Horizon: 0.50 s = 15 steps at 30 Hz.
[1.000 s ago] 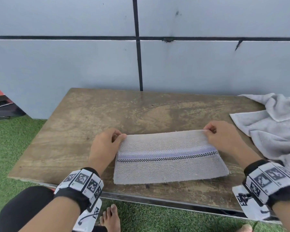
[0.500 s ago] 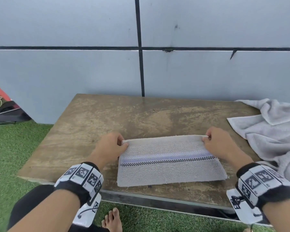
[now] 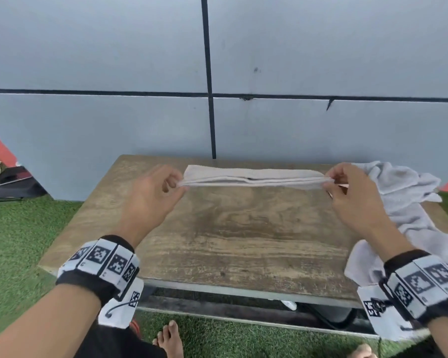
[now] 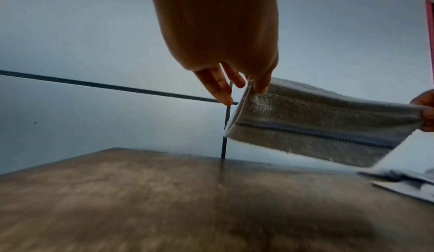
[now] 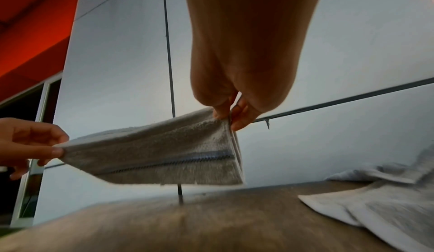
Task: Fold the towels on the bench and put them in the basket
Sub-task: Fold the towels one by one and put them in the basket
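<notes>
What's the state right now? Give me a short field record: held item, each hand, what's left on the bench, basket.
held item: folded towel, lifted clear of the bench, stretched between both hands
left hand: pinches the towel's left end
right hand: pinches the towel's right end
left on bench: crumpled white towel at the right side, unfolded
basket: not in view

A: Folded towel (image 3: 254, 178)?
B: Grey terry, blue band with a dark checked stripe, several layers. Stretched level above the tabletop (image 3: 243, 241), not touching it, lower edge hanging free.
A: Other towel (image 3: 404, 192)?
B: Pale grey, unfolded, crumpled on the tabletop's right end, one part draped over the near edge.
</notes>
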{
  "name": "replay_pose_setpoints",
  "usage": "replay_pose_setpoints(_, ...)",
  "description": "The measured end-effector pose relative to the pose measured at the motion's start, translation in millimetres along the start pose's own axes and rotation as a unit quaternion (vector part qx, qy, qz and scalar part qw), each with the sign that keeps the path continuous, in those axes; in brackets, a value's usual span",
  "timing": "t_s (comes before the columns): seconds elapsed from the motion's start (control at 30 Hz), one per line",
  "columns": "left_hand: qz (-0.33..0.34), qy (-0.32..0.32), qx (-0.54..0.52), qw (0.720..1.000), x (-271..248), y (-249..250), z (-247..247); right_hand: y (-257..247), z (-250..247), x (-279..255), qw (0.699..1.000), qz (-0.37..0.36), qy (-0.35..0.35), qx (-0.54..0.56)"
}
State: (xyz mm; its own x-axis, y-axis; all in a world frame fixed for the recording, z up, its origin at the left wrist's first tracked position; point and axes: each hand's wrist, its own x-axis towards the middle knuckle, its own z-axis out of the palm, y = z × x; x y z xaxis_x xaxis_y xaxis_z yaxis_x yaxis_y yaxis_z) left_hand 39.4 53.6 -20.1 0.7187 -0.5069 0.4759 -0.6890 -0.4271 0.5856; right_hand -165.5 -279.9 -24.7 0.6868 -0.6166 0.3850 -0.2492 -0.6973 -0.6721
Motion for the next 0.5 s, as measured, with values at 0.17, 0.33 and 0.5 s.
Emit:
replay_pose_setpoints(0.17, -0.116, -0.209, 0.047, 0.970, -55, -20, 17, 47, 10, -50, 0.970, 0.059, -0.218, -0.085)
replay_pose_setpoints(0.33, -0.170, -0.238, 0.082, 0.953, -77, -30, 36, 49, 20, -71, 0.965, 0.166, -0.173, -0.105)
replay_pose_setpoints(0.5, -0.219, -0.238, 0.159, 0.933, -74, -20, 51, 37, 30, -71, 0.946, 0.191, -0.200, -0.170)
